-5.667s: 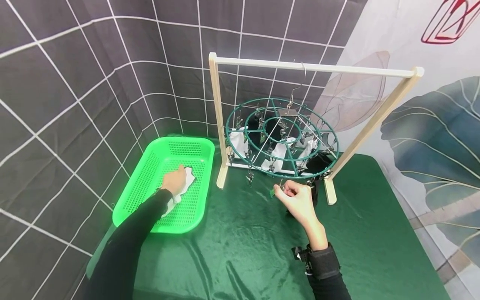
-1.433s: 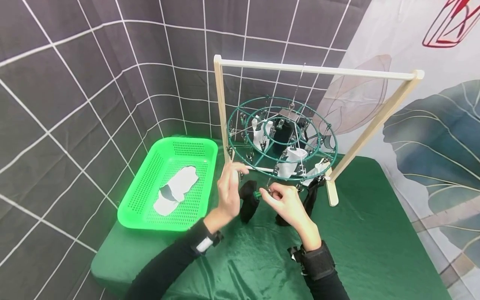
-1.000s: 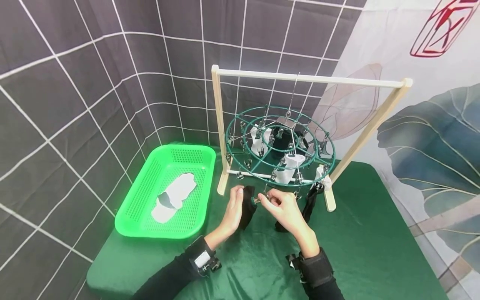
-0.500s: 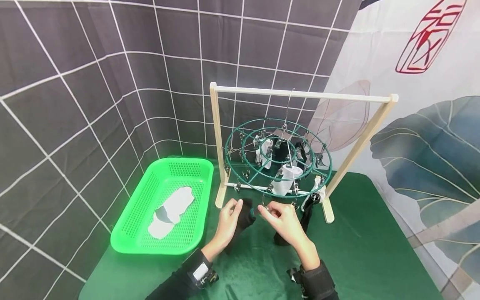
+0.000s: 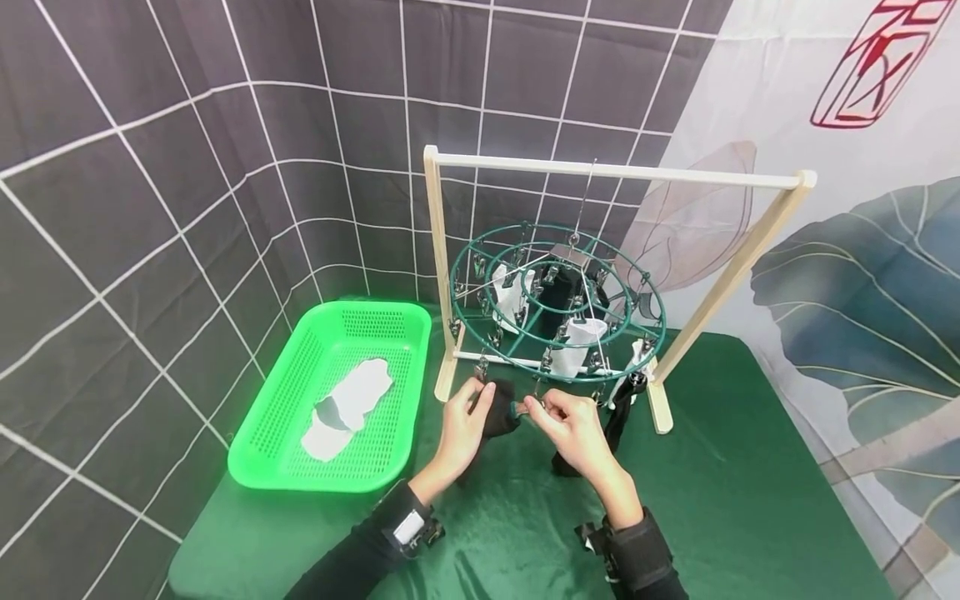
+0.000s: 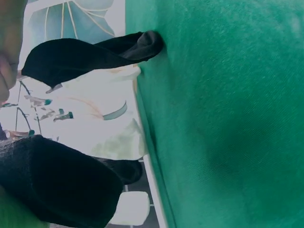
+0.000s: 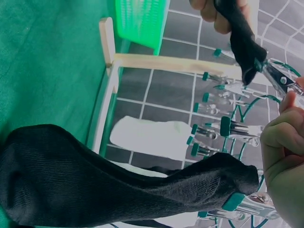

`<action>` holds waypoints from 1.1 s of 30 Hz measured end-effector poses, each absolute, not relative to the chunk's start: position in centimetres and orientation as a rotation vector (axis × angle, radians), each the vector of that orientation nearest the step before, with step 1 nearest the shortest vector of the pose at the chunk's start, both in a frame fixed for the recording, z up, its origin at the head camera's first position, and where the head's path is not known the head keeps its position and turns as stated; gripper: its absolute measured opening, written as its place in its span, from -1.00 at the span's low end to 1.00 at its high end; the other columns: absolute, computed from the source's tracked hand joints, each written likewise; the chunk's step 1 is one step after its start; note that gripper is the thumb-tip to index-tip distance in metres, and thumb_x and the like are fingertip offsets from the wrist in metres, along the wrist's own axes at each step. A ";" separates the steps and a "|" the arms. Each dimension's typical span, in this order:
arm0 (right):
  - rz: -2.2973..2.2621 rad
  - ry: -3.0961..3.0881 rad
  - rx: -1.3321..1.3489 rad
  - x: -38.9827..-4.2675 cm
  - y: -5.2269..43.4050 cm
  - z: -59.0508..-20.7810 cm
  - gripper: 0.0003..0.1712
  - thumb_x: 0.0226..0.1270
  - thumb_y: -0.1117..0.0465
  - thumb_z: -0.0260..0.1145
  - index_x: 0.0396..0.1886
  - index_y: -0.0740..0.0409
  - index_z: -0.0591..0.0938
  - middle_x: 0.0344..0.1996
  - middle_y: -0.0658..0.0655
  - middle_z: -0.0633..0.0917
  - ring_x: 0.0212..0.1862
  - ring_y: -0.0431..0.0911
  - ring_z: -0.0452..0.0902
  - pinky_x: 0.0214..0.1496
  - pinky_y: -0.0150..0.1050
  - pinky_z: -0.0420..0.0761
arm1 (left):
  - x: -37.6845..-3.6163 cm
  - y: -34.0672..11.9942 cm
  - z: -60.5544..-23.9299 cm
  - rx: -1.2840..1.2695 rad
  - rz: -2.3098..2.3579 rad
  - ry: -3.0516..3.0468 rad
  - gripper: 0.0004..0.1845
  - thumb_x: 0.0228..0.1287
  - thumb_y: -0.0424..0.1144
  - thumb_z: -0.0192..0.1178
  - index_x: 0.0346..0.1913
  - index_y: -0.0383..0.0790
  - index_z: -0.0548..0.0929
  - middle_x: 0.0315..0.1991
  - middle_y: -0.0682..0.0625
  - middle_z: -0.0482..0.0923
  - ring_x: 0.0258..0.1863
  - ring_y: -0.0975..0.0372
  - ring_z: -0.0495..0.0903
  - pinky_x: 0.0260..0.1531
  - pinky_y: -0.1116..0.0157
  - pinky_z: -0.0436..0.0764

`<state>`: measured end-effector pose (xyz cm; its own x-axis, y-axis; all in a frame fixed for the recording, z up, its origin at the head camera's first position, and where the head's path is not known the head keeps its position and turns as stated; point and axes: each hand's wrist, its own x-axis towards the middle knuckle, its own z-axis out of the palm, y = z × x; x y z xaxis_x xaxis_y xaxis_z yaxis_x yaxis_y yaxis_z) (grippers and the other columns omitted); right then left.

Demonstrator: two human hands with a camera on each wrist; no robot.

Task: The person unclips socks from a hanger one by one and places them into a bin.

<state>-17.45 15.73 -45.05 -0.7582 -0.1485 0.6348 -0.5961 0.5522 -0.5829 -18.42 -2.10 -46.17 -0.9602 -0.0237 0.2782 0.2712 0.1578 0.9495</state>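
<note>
A: Where is the black sock [image 5: 501,415]?

B: Between the person's two hands, above the worktop [image 5: 720,508] and toward its far edge. The left hand [image 5: 457,432] pinches it between thumb and fingers.

A: And the right hand [image 5: 577,433]?

B: It pinches a metal clip [image 7: 276,75], whose green tips are at the sock's end. Whether those tips have bitten on the cloth, the views do not settle.

A: What does the clip belong to?

B: The round hanger [image 5: 572,255], by the look of it: green rings set one inside another, with more clips of the same kind around them. Its hook hangs from the top bar of a wooden frame [image 5: 618,172], which stands along the worktop's far edge.

A: Does the hanger carry anything else?

B: Several pieces. One white sock [image 5: 577,346] hangs near the front, another [image 5: 512,296] farther back on the left. A second black sock [image 7: 90,183] dangles from a clip just to the right of the right hand, and something dark hangs near the middle, too crowded to make out.

A: What about the basket [image 5: 322,482]?

B: Bright green plastic, near the worktop's far left corner. White cloth pieces [image 5: 360,393] lie inside, with a grey patch showing among them.

A: And beyond the worktop?

B: A dark backdrop [image 5: 337,50] with white grid lines behind and to the left; a pale one [image 5: 780,67] on the right, with leaf shapes and a red mark.
</note>
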 end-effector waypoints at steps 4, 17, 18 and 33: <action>1.092 -2.233 0.608 -17.5 15.9 -45.1 -0.51 0.18 0.39 0.43 -0.73 0.04 0.33 -0.77 -0.16 0.19 -0.63 -0.49 -0.01 -0.57 -0.59 0.01 | -19.6 -2.7 -47.5 -0.318 -1.842 -2.244 -0.76 0.51 -0.26 0.13 -0.37 -0.29 0.51 -0.57 0.02 0.32 -0.69 0.43 0.23 -0.63 0.47 0.23; 1.084 -2.192 0.634 -17.5 16.6 -44.9 -0.52 0.16 0.43 0.41 -0.74 0.03 0.34 -0.78 -0.14 0.21 -0.65 -0.43 0.03 -0.55 -0.62 0.03 | -21.4 -7.2 -44.2 -0.417 -1.486 -2.436 -0.78 0.48 -0.22 0.16 -0.35 -0.24 0.53 -0.53 -0.06 0.45 -0.52 0.26 0.37 -0.50 0.39 0.40; 1.088 -2.196 0.635 -17.5 16.6 -44.9 -0.52 0.16 0.43 0.41 -0.74 0.03 0.34 -0.78 -0.14 0.22 -0.65 -0.43 0.03 -0.54 -0.62 0.03 | -21.7 -7.8 -43.9 -0.413 -1.464 -2.454 -0.79 0.49 -0.22 0.16 -0.35 -0.24 0.53 -0.52 -0.06 0.46 -0.52 0.26 0.38 -0.50 0.39 0.41; 1.123 -2.206 0.639 -17.2 16.6 -45.0 -0.52 0.15 0.42 0.41 -0.74 0.04 0.34 -0.79 -0.14 0.21 -0.63 -0.45 0.01 -0.54 -0.61 0.03 | -30.3 -17.6 -44.4 -0.318 -1.165 -2.812 -0.72 0.54 -0.28 0.03 -0.41 -0.32 0.45 -0.54 -0.07 0.38 -0.49 0.16 0.38 -0.41 0.31 0.38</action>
<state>-17.16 16.58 -44.97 -0.7189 -0.1530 0.6780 -0.6382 0.5318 -0.5567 -30.33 -17.60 -44.39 -0.9752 0.1596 0.1536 0.2214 0.6890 0.6901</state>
